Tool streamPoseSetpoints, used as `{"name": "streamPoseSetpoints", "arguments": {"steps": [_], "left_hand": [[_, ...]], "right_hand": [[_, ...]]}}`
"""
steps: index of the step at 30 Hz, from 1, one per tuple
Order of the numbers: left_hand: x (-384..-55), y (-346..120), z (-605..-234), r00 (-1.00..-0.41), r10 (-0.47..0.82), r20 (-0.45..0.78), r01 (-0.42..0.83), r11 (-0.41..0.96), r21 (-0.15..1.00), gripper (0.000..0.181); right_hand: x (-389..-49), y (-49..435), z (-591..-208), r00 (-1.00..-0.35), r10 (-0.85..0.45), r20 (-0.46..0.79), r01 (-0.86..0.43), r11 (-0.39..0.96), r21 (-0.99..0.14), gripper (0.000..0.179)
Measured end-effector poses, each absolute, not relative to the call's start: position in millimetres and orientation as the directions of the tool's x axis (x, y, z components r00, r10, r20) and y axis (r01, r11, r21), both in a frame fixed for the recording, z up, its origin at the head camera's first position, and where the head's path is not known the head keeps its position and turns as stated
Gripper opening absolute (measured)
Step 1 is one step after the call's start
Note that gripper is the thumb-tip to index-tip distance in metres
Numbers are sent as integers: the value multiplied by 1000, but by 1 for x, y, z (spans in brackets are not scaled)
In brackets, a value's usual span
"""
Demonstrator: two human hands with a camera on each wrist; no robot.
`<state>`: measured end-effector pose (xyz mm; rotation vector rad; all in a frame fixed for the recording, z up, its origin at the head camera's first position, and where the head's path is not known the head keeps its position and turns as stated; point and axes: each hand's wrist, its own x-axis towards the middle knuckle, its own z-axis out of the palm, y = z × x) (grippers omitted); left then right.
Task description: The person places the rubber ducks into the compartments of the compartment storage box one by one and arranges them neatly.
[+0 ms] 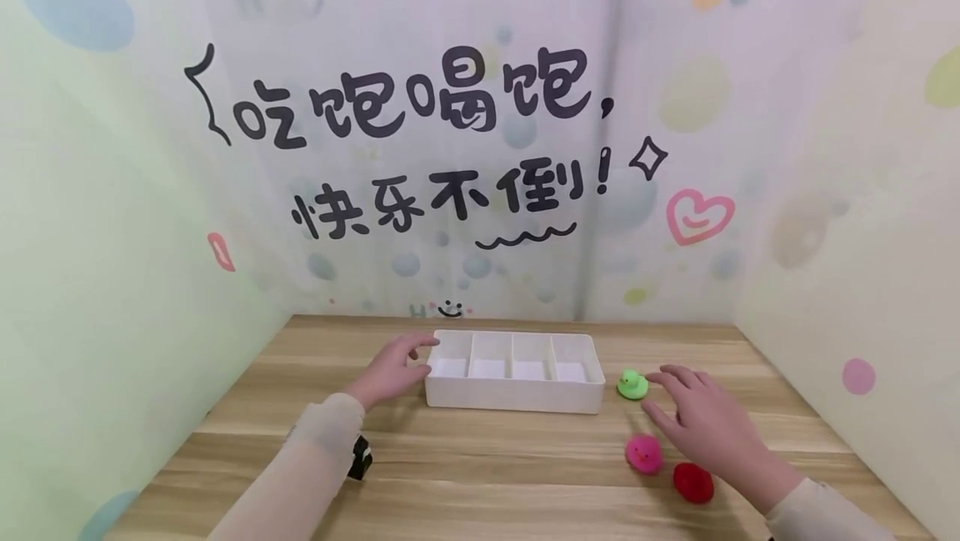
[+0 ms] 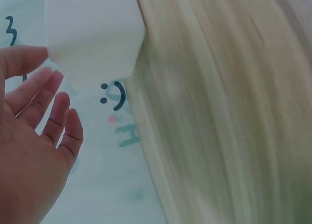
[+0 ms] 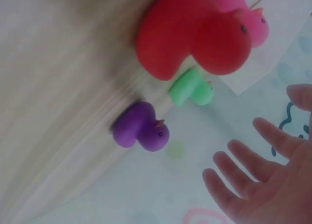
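A white divided box (image 1: 513, 395) with several compartments sits at the back of the table. My left hand (image 1: 393, 370) is at its left end, with thumb and forefinger at the end wall; the left wrist view shows a fingertip at the box's edge (image 2: 92, 43). My right hand (image 1: 708, 424) hovers with fingers spread, holding nothing, just right of a green toy duck (image 1: 632, 385). Nearer me are a pink duck (image 1: 643, 453) and a red duck (image 1: 693, 483). A purple duck (image 3: 141, 127) appears in the right wrist view; my right hand hides it in the head view.
The wooden table (image 1: 480, 474) is walled by printed curtains (image 1: 465, 274) at the back and sides. A black object (image 1: 361, 458), perhaps a strap part, shows at my left wrist.
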<state>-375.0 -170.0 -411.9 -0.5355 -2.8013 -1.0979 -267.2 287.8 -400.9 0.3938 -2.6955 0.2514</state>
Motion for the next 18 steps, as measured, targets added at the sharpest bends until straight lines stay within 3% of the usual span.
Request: {"name": "streamPoseSetpoints", "arguments": {"steps": [7, 13, 18], "left_hand": [[-381, -178, -421, -944, 291, 159, 317, 656, 685, 46], [-387, -186, -425, -916, 349, 199, 387, 633, 670, 46], [-391, -192, -425, -890, 395, 228, 438, 600, 669, 44]], "right_hand": [[-253, 301, -407, -874, -239, 422, -321, 938, -133, 35], [-236, 307, -413, -870, -248, 426, -325, 938, -118, 29], [-226, 312, -417, -908, -230, 351, -293, 946, -139, 33]]}}
